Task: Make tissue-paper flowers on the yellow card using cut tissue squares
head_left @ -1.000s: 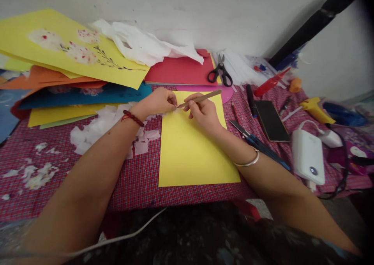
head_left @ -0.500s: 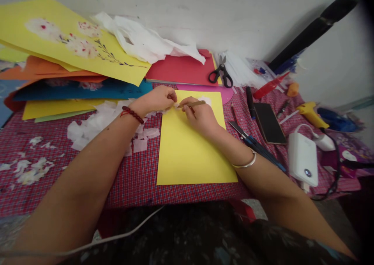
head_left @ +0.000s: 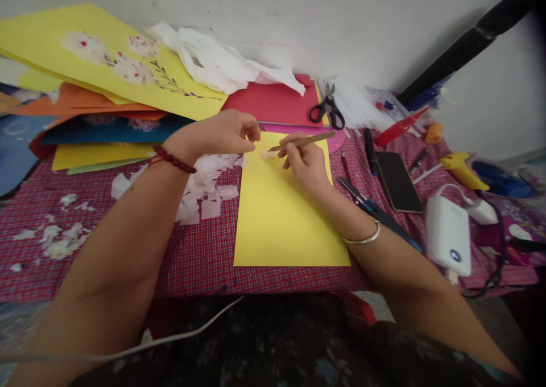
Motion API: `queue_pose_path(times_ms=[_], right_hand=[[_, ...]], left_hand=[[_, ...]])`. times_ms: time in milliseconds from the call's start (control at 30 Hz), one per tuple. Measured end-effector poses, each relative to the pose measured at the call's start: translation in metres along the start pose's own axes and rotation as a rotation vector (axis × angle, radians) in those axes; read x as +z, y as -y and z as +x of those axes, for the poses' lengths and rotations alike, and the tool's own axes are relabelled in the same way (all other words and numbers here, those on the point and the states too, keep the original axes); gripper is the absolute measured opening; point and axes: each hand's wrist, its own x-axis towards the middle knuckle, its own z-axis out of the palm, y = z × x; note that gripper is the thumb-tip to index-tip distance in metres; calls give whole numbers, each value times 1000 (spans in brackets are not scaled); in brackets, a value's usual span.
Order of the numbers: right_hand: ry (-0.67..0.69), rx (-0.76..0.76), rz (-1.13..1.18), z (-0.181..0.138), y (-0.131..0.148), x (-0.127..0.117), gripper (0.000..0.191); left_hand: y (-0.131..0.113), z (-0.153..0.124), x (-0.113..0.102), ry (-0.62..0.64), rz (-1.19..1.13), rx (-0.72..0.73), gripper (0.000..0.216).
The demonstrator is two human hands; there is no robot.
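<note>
A yellow paper sheet (head_left: 281,216) lies on the red checked tablecloth (head_left: 205,262) in front of me. My right hand (head_left: 303,162) rests on its upper part, fingers closed round a thin wooden stick (head_left: 305,141) whose tip points left at a small white tissue scrap (head_left: 268,155) on the sheet. My left hand (head_left: 226,132) hovers just above the sheet's top left corner, fingers curled in a pinch; what they hold, if anything, is hidden. A pile of torn white tissue pieces (head_left: 205,185) lies under my left wrist.
Stacked coloured sheets (head_left: 106,91) and crumpled white tissue (head_left: 217,62) lie at back left. Black scissors (head_left: 326,108) rest on a red sheet (head_left: 273,99). On the right are a phone (head_left: 396,179), a white power bank (head_left: 447,233), pens and a glue gun (head_left: 458,168).
My left hand has lifted slightly off the sheet and drawn left. The stick in my right hand has tilted up again, its tip still by the tissue scrap.
</note>
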Motion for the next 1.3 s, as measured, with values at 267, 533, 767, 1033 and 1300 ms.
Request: queue_pose_path(times_ms=[267, 533, 767, 1033, 1300], right_hand=[[-29, 119, 283, 1, -10, -6, 35], [-33, 140, 280, -1, -11, -9, 30], [63, 151, 213, -1, -10, 0, 21], [87, 175, 151, 7, -7, 4, 14], [48, 159, 184, 11, -15, 9, 15]], left_hand=[[-3, -12, 2, 275, 574, -18, 34], [8, 1, 24, 57, 385, -17, 8], [-6, -3, 15, -176, -190, -138, 5], [-5, 2, 27, -117, -518, -116, 6], [6, 3, 29, 47, -405, -130, 17]])
